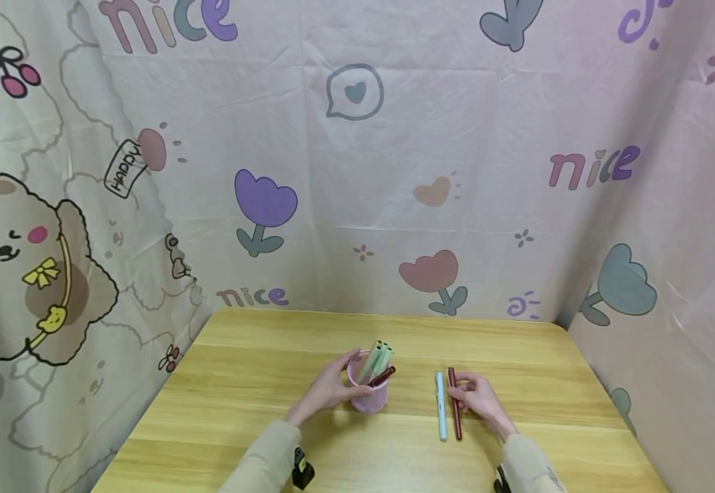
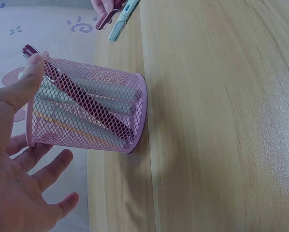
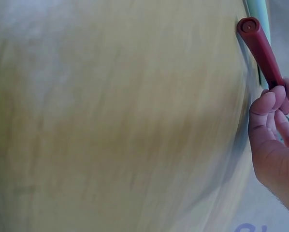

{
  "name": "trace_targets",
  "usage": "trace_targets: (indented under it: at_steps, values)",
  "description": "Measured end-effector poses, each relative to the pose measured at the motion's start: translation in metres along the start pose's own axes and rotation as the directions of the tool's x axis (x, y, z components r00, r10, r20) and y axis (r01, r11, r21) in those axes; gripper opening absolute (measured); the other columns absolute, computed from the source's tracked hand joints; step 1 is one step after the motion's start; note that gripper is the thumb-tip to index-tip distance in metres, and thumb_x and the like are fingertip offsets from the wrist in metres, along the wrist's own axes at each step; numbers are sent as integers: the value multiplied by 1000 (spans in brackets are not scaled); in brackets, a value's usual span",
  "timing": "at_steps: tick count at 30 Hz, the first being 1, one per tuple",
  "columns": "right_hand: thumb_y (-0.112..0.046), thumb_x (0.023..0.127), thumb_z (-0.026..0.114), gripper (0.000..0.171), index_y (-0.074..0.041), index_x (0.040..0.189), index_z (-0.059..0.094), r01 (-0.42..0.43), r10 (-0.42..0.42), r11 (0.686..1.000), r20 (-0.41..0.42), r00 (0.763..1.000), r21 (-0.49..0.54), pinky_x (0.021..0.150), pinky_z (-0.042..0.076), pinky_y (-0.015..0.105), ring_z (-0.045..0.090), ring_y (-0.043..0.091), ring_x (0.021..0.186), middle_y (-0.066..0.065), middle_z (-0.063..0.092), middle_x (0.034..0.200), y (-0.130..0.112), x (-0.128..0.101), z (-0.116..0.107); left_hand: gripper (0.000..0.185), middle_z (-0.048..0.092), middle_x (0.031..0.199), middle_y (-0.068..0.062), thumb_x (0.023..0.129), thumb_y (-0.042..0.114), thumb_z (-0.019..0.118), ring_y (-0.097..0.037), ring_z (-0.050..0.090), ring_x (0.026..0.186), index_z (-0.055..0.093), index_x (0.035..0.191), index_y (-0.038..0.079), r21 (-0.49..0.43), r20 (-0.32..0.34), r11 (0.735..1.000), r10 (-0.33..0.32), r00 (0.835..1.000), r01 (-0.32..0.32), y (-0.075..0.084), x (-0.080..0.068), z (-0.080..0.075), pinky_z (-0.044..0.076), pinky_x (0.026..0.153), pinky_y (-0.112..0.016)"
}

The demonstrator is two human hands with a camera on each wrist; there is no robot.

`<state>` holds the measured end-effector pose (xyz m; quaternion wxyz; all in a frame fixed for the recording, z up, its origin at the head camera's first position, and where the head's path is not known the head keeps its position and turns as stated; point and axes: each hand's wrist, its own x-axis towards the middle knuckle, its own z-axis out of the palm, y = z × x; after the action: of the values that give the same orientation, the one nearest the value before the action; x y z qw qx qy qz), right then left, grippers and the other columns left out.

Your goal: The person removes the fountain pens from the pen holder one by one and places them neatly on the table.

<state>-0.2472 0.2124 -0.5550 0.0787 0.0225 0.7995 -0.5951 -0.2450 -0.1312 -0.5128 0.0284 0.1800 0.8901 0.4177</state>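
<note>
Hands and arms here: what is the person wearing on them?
Both hands are bare: no gloves, and no rings that the pictures show. The left hand and the right hand each come out of a long beige sleeve that ends at the wrist. Under each forearm sits a small black device, strapped on near the cuff. The nails are short and unpainted.

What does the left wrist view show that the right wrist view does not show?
Only the left wrist view shows the pink mesh pen holder with a dark red pen and pale green pens inside, and the left hand with its thumb on the rim. Only the right wrist view shows closely the right hand pinching the dark red pen on the table. Both show the wooden table, that pen, and the light blue pen beside it.
</note>
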Motion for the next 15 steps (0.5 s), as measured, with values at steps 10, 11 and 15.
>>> trace_targets:
  at_steps: [10,11,15]
  values:
    - [0,90,65,42,16,127,54,5,-5,999,7,1000,-33,49,46,19,51,11,59,5,61,79,4,3,0,94,52,150,-21,81,38,84,-45,52,135,36,154,2,-5,-2,1000,-3,1000,3,2,-1,0,41,111,-68]
    - [0,90,65,41,16,126,54,7,-6,999,9,1000,-38,49,46,18,51,10,59,5,60,78,4,4,0,94,52,150,-21,81,37,84,-45,52,135,36,154,2,-4,-2,1000,-3,1000,2,2,-1,0,41,111,-67]
    - [-1,91,65,39,15,125,55,14,-13,997,7,1000,-73,49,44,18,51,10,58,4,58,77,5,5,1,94,52,150,-20,81,37,84,-44,52,135,36,154,2,-3,-2,1000,-5,1000,5,2,-1,0,41,111,-67]
